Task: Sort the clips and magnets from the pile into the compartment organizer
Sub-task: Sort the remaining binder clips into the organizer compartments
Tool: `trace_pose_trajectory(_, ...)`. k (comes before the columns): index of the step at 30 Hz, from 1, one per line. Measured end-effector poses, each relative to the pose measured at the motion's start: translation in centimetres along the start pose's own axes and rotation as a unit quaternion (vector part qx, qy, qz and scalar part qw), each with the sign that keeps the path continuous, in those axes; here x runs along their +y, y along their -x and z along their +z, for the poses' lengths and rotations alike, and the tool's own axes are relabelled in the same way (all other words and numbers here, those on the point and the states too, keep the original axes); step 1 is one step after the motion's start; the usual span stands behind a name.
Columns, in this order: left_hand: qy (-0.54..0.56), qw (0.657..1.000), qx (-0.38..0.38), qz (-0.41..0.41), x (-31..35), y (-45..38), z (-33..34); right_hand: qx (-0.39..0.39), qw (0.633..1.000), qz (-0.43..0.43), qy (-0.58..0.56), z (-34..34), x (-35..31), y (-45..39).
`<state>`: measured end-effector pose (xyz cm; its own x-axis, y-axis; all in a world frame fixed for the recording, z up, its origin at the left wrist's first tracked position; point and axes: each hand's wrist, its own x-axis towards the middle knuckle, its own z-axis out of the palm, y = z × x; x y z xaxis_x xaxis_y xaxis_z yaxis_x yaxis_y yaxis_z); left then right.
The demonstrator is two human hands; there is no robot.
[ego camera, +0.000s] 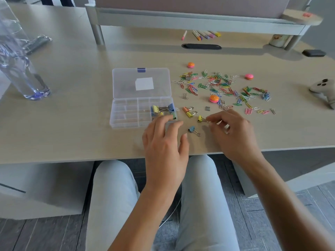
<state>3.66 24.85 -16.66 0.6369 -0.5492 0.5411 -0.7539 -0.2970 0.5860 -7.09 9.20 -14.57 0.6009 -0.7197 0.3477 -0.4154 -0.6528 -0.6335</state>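
Observation:
A clear compartment organizer [126,113] lies open on the desk, its lid [141,82] folded back. Several binder clips [163,110] fill its right-hand compartment. My left hand [165,142] hovers by the organizer's front right corner, fingers spread and holding nothing. My right hand [230,131] pinches the wire handle of a yellow binder clip [200,118] on the desk. A blue binder clip [192,129] lies between my hands. Orange and yellow clips [188,111] sit just right of the organizer. A pile of coloured paper clips [223,89] spreads behind, with three round magnets [213,98] [190,65] [249,76].
A clear glass bottle [20,69] stands far left. Markers [204,34] lie under the monitor shelf [190,20]. A grey controller-like object [324,91] sits at the right edge, a black item [313,53] behind it. The desk's front edge [72,158] runs near my knees.

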Motion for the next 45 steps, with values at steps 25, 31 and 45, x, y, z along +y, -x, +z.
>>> trace_pose_trajectory(25, -0.131, 0.984, -0.125, 0.008, 1.4, -1.5, 1.3, -0.041, 0.999, -0.009, -0.002, 0.9, 0.8, -2.6)
trace_pose_trajectory(31, -0.106, 0.987, -0.117, -0.006, 0.7, -1.5, 0.4, -0.022, 0.996, 0.029, -0.082, 0.9, 0.3, -2.5)
trace_pose_trajectory(45, -0.056, 0.997, -0.049, -0.011, -3.7, -0.2, -3.5, -0.076, 0.981, -0.018, -0.175, 4.3, -5.9, -3.2)
